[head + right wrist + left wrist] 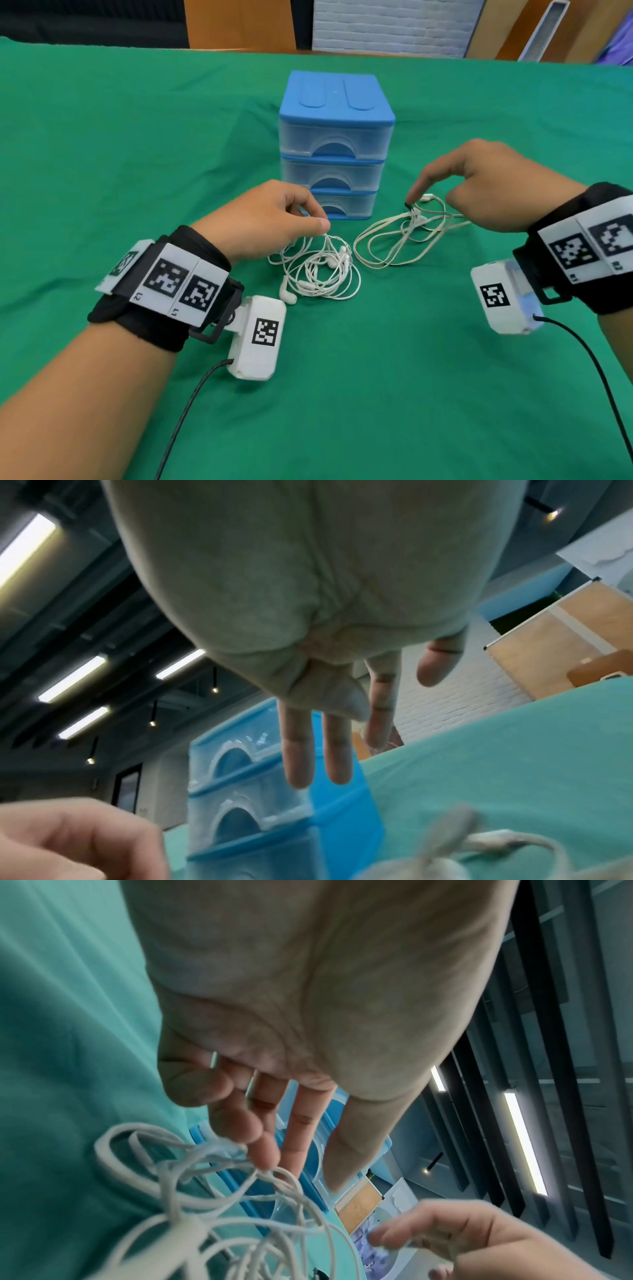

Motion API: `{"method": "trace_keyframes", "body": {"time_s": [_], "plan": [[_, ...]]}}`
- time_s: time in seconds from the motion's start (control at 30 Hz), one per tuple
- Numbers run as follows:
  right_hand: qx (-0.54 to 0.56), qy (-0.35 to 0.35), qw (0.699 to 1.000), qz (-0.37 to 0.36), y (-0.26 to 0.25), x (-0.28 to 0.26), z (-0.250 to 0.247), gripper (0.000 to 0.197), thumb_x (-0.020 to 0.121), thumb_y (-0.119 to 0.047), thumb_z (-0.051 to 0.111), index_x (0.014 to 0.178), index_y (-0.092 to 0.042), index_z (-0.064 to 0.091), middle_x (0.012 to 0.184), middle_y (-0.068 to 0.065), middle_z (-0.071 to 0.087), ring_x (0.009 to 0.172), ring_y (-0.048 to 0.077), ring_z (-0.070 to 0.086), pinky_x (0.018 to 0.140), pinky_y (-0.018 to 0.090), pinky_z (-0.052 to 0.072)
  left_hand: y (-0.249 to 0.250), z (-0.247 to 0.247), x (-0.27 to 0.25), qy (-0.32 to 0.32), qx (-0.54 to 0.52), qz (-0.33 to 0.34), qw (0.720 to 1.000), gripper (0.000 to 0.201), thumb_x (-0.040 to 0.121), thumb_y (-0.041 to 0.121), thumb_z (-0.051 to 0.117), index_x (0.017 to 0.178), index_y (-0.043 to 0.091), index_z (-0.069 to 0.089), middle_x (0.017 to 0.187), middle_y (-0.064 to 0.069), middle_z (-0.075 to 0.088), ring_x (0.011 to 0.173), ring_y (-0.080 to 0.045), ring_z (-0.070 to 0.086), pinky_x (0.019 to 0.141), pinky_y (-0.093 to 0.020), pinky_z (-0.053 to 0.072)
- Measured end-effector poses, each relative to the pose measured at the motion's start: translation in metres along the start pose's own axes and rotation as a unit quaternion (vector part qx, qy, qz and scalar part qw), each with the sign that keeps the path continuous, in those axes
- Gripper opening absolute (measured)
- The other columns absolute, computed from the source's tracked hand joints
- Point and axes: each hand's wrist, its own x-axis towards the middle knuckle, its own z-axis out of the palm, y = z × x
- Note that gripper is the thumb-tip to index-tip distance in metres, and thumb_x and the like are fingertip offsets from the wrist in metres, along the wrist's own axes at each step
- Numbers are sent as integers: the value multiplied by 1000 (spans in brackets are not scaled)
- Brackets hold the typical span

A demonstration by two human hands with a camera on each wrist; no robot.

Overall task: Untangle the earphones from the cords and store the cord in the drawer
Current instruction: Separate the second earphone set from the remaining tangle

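Observation:
Thin white earphones lie in a tangled heap on the green cloth in front of the blue drawer unit. My left hand pinches a few strands, which rise from the heap to its fingertips. A thicker white cord lies in loose loops to the right, apart from the earphones. My right hand hovers over the cord with straight fingers, its index fingertip down at the cord's knot. All three translucent drawers are closed.
The green cloth covers the whole table. The drawer unit stands just behind both hands. Black cables trail from the wrist cameras toward the near edge. Wooden panels and a white brick wall stand beyond the far edge.

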Motion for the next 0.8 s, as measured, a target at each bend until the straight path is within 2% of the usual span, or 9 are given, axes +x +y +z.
{"method": "trace_keyframes", "body": {"time_s": [0.07,0.13,0.17,0.27,0.37,0.5,0.57,0.67,0.8], "plan": [[45,26,998,-35,-6,-1,-1,59,77,14,43,91,-31,78,94,-6,67,57,-18,55,60,7,45,0,0,-1,-8,2,-10,1000,12,88,39,73,92,28,76,76,0,59,67,-17,53,74,-47,54],[96,44,992,-70,-13,0,-1,51,79,12,50,88,-29,78,83,-12,72,72,-4,65,70,19,52,0,1,-2,-18,4,-16,1000,12,91,37,70,97,28,76,78,-2,62,66,-15,55,64,-36,49],[125,37,988,-87,-17,1,0,44,80,9,54,86,-28,78,77,-11,73,69,2,66,65,22,51,0,1,-2,-26,5,-18,999,12,91,36,70,99,28,75,82,-6,65,65,-14,58,61,-30,46],[149,-54,978,-134,-36,2,12,24,86,-5,66,87,-26,77,80,-5,75,66,10,69,59,29,51,-2,3,-1,-45,-17,-25,999,14,92,29,70,105,27,74,88,-9,67,69,-11,65,62,-27,51],[119,-134,975,-134,-48,7,36,6,85,-26,77,90,-28,75,83,-5,74,65,9,68,62,23,50,-7,4,1,-59,-64,-32,996,14,92,19,69,105,25,74,83,-4,66,75,-14,66,64,-27,54],[86,-155,978,-113,-50,15,56,30,72,-44,85,93,-30,69,87,-5,70,62,9,58,64,26,48,-12,4,0,-54,-119,-34,991,20,93,7,65,104,22,73,89,-12,68,78,-19,64,62,-25,52],[105,-156,976,-111,-48,18,58,31,71,-36,88,93,-27,67,86,-1,71,56,8,55,62,27,49,-13,5,0,-49,-133,-31,989,22,93,4,62,109,16,72,95,-19,70,79,-22,64,59,-23,51],[128,-159,972,-114,-42,24,60,25,74,-16,86,90,-21,67,83,6,73,50,7,53,54,19,46,-12,6,1,-23,-144,-9,989,23,95,0,59,111,10,71,89,-12,72,75,-21,62,56,-22,49],[176,-166,963,-118,-34,27,58,18,80,-2,80,90,-12,69,85,19,70,50,5,52,53,13,43,-15,3,5,82,-117,57,988,18,93,5,64,105,15,75,90,-10,74,67,-13,63,55,-19,46]]}}
